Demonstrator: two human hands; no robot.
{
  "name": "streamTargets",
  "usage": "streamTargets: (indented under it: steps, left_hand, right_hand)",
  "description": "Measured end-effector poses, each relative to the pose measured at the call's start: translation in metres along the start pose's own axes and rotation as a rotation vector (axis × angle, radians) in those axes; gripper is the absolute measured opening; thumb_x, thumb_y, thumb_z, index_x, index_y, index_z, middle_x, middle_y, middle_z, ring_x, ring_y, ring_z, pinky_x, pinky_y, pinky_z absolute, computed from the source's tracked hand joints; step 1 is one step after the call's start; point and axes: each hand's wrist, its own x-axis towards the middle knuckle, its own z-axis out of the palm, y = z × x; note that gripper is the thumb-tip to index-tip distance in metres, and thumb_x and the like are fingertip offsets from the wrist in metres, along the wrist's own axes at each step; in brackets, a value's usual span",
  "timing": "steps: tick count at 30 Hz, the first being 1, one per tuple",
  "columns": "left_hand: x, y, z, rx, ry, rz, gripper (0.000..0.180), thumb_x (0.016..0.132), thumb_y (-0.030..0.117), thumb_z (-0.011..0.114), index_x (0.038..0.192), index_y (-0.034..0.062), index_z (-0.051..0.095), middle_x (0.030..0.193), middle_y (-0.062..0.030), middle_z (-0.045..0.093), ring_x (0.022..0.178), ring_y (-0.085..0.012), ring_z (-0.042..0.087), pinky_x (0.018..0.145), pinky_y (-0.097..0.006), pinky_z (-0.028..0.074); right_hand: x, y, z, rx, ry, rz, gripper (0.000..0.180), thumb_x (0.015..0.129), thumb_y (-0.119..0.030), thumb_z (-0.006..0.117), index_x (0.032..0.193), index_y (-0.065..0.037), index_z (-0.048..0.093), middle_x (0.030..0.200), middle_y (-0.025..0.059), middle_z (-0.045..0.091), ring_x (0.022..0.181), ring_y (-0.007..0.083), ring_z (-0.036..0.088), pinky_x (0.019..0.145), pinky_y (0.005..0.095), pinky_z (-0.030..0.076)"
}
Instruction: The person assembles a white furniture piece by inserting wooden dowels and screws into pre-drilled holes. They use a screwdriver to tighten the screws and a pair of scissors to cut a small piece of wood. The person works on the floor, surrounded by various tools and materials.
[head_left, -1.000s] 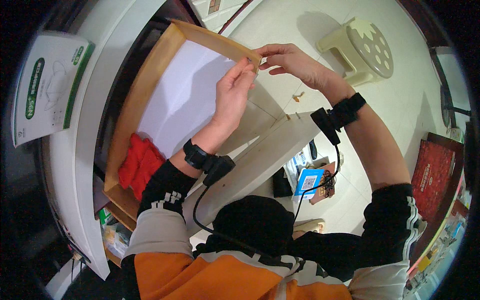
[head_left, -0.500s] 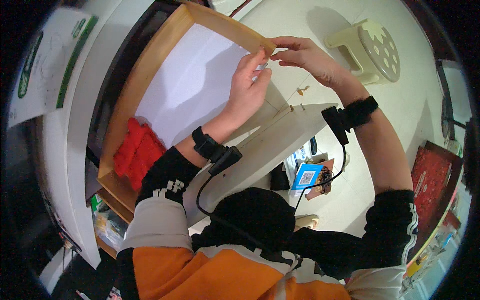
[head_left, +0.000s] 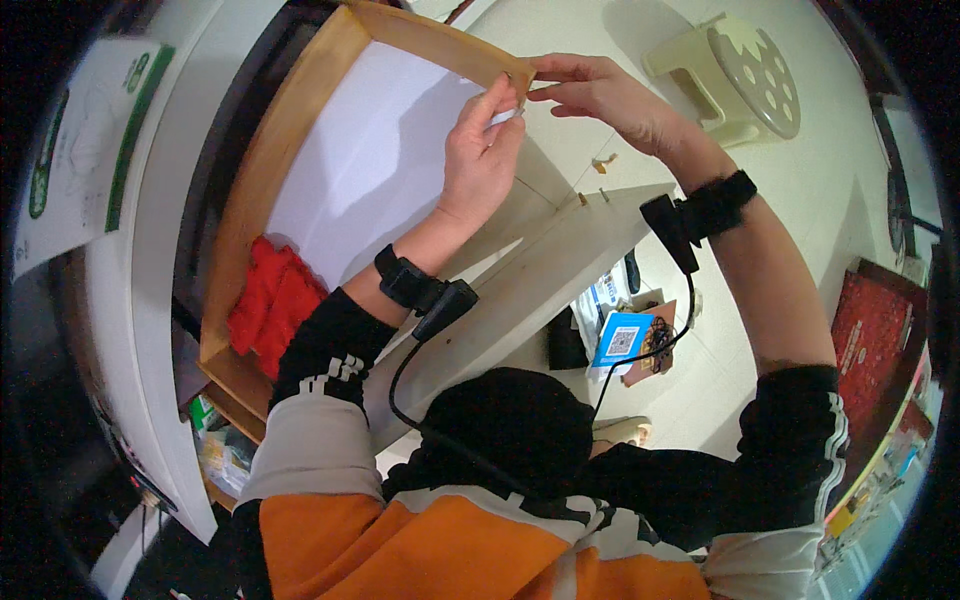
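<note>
A wooden drawer (head_left: 262, 160) with a white bottom stands pulled out on the left. At its far right corner, my left hand (head_left: 482, 165) reaches over the inside with fingers pressed together against the wood. A small whitish piece (head_left: 505, 117) shows between those fingers; its kind is unclear. My right hand (head_left: 610, 100) comes to the same corner from outside, index finger and thumb bent around the wood's edge. What its fingertips may pinch there is hidden. A pale loose panel (head_left: 540, 270) with small pegs along its end stands beside the drawer, below my hands.
Red cloth (head_left: 270, 305) lies in the drawer's near end. A cream stool (head_left: 735, 80) stands on the tiled floor at far right. Beyond the panel are a blue card (head_left: 622, 340) and other small items. A red box (head_left: 865, 335) is at the right; an open lower drawer (head_left: 225, 450) holds packets.
Both hands stay at the drawer corner, slightly shifted left and up in the picture with the whole scene. The whitish piece in my left fingers now shows more clearly.
</note>
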Motion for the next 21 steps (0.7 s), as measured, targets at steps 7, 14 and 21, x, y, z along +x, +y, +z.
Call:
streamTargets:
  steps: [7,14,21]
  left_hand:
    - [-0.003,0.006,-0.002,0.197,-0.071,0.069,0.046,0.089,0.003,0.055,0.134,0.0,0.048,0.127,-0.0135,0.052,0.116,-0.0206,0.053,0.091,-0.03,0.046]
    - [-0.012,0.002,-0.001,0.339,-0.139,0.149,0.047,0.091,0.004,0.054,0.137,0.0028,0.045,0.132,-0.014,0.05,0.12,-0.0219,0.051,0.097,-0.032,0.044]
    - [-0.012,-0.002,0.003,0.177,-0.053,0.089,0.054,0.089,0.01,0.055,0.138,-0.0039,0.038,0.135,-0.0209,0.044,0.122,-0.0318,0.05,0.1,-0.038,0.042]
  right_hand:
    - [-0.005,0.002,0.0,-0.052,0.018,0.005,0.043,0.093,-0.021,0.052,0.135,-0.012,0.052,0.125,0.004,0.059,0.115,0.0134,0.056,0.096,0.0284,0.044]
    - [-0.009,0.007,0.003,-0.036,0.032,-0.016,0.045,0.092,-0.02,0.053,0.136,-0.01,0.051,0.128,0.0053,0.058,0.115,0.014,0.056,0.096,0.0298,0.045]
    - [-0.011,-0.003,0.008,0.002,0.057,0.045,0.047,0.09,-0.023,0.058,0.134,-0.008,0.052,0.125,0.006,0.059,0.113,0.0164,0.057,0.094,0.0311,0.045]
